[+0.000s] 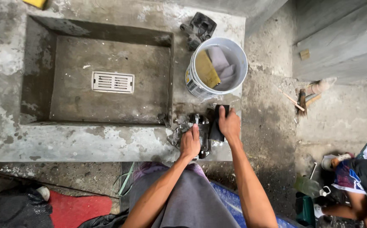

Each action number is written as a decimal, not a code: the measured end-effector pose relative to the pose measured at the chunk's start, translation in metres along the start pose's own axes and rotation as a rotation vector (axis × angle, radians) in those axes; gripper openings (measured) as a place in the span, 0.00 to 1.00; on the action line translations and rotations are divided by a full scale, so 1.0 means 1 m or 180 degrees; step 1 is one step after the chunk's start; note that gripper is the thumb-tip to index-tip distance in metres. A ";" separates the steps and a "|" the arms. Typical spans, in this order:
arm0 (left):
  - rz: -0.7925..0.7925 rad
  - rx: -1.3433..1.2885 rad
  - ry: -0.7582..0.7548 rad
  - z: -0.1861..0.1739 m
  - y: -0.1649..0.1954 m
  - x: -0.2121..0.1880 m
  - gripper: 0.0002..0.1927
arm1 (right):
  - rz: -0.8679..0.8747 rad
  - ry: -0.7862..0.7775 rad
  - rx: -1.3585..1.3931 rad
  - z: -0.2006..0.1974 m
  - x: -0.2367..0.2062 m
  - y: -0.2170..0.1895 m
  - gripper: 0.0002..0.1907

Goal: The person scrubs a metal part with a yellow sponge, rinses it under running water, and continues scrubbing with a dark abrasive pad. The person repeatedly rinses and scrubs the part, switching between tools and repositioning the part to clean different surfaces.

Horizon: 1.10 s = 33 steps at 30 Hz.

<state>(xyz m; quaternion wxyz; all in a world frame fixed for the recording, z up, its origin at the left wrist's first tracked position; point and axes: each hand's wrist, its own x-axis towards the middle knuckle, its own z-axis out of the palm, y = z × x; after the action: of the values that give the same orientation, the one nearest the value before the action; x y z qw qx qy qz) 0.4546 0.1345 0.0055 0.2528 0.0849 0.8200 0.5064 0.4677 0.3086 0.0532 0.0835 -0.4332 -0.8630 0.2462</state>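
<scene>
The dark metal part (202,134) lies on the concrete ledge (86,143) just below the white bucket (216,67), its long axis running toward the person, gripped at its near end by the left hand (190,142), while the right hand (229,124), beside it and nearer the bucket, presses a black cloth (217,126) against its right side.

Sunken basin with drain grate (112,82) left; bucket (234,50) on ledge to its right, metal part (200,25) beyond; both hands (190,143) (229,124) on another part (204,131) near bucket; brush (302,101) on floor far right
</scene>
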 end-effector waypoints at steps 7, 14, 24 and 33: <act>-0.0079 -0.0023 -0.0005 -0.005 0.010 -0.001 0.32 | -0.0206 -0.0345 -0.0187 -0.009 -0.032 -0.025 0.27; -0.0044 -0.0131 0.0032 -0.005 0.014 -0.001 0.32 | -0.0532 -0.0412 -0.0608 -0.006 -0.041 -0.035 0.25; -0.0077 -0.0079 0.0014 -0.003 0.009 0.002 0.33 | -0.0385 -0.0278 -0.0573 -0.001 -0.051 -0.033 0.25; -0.0230 -0.0043 -0.0114 -0.005 0.010 0.000 0.33 | -0.0397 -0.0170 -0.0290 -0.008 -0.043 -0.048 0.25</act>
<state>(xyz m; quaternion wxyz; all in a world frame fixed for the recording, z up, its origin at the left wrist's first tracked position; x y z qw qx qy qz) 0.4510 0.1357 0.0160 0.2862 0.0625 0.8144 0.5009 0.4625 0.2533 0.0871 0.0557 -0.3752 -0.9006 0.2124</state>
